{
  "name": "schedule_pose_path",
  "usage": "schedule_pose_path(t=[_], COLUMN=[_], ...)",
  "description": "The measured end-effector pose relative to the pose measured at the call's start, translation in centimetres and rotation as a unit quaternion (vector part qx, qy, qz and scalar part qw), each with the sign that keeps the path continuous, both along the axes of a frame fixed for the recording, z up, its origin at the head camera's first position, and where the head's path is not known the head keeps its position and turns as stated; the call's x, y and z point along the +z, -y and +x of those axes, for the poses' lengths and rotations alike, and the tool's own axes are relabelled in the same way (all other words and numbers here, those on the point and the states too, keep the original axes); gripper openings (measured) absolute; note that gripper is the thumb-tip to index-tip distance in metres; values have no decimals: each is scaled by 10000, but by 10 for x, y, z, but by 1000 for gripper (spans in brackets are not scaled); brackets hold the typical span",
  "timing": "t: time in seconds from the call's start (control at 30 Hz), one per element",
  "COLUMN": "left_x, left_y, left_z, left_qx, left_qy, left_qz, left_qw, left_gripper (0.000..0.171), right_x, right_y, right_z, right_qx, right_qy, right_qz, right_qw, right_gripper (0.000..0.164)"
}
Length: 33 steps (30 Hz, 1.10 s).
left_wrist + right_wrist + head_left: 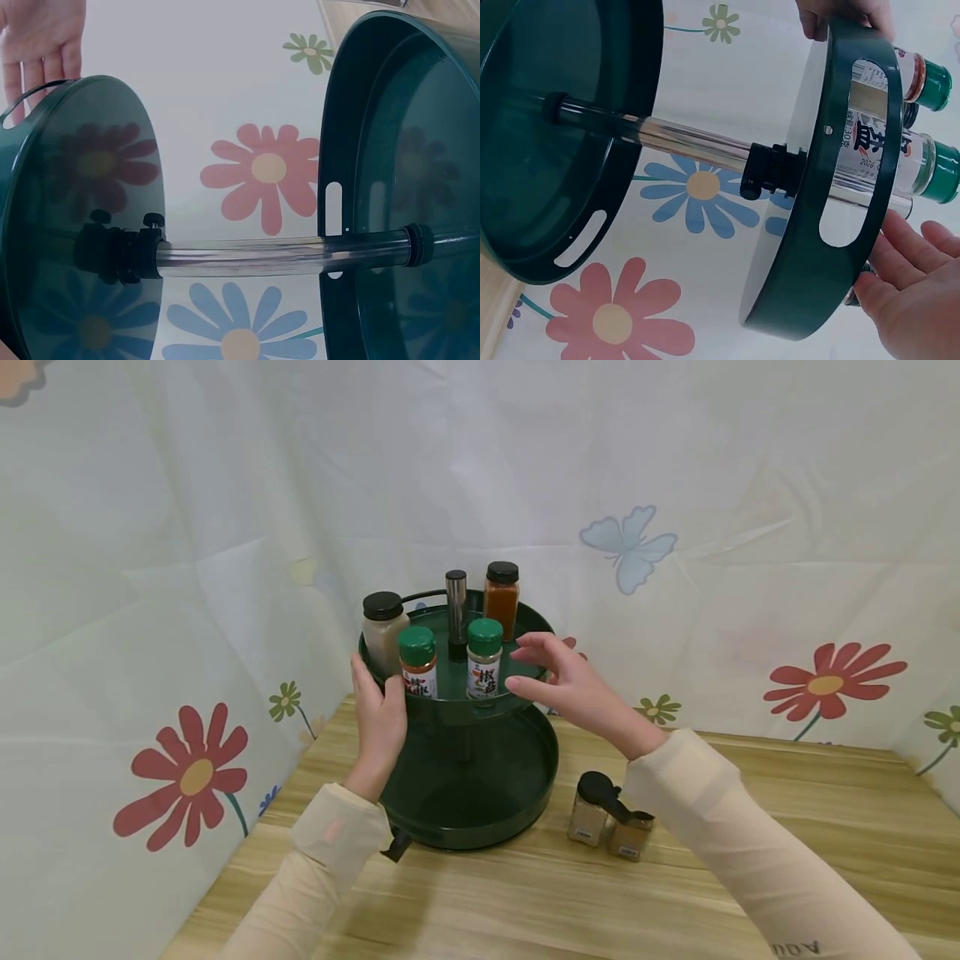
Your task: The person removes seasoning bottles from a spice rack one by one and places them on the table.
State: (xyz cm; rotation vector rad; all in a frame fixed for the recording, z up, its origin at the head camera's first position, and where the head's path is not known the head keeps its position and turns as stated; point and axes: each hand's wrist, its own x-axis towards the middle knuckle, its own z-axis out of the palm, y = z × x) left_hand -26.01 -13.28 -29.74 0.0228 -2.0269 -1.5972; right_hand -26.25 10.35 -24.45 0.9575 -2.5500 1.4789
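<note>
A dark green two-tier rack stands on the table, its upper tray point(480, 712) above a wider lower tray point(465, 837). My left hand point(380, 714) grips the upper tray's rim at the left, beside a pale jar with a black lid point(386, 643). At the front of that tray stand a red seasoning bottle with a green lid point(417, 668) and a pale seasoning bottle with a green lid point(485, 668). My right hand point(566, 685) is at the right side, fingers apart and holding nothing, fingertips right at the rim in the right wrist view.
An orange-brown spice jar point(502, 602) stands at the back of the upper tray near the metal post point(456, 610). Two small spice jars, a taller one point(587, 818) and a shorter one point(630, 837), sit on the wooden table point(495, 910). A flower-printed curtain point(712, 593) hangs behind.
</note>
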Motion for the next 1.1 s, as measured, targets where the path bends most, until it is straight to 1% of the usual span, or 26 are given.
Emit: schedule_pose_path(t=[0.27, 0.4, 0.57, 0.87, 1.1], left_x=[1, 1, 1, -1, -1], left_y=[0, 0, 1, 1, 1], left_z=[2, 2, 1, 0, 0], left_qx=[1, 6, 2, 2, 8], left_qy=[-75, -79, 4, 29, 19], left_qz=[-8, -4, -3, -47, -26], left_qw=[10000, 10000, 10000, 10000, 10000], left_gripper=[69, 70, 70, 70, 70], right_x=[5, 7, 8, 10, 11], right_y=[10, 16, 21, 25, 29], right_z=[-1, -3, -7, -14, -18], right_qx=[95, 12, -130, -124, -178], right_qy=[95, 33, -81, 59, 29], right_qz=[5, 32, 38, 90, 232], right_qw=[9999, 10000, 9999, 9999, 9996], right_gripper=[59, 61, 61, 59, 60])
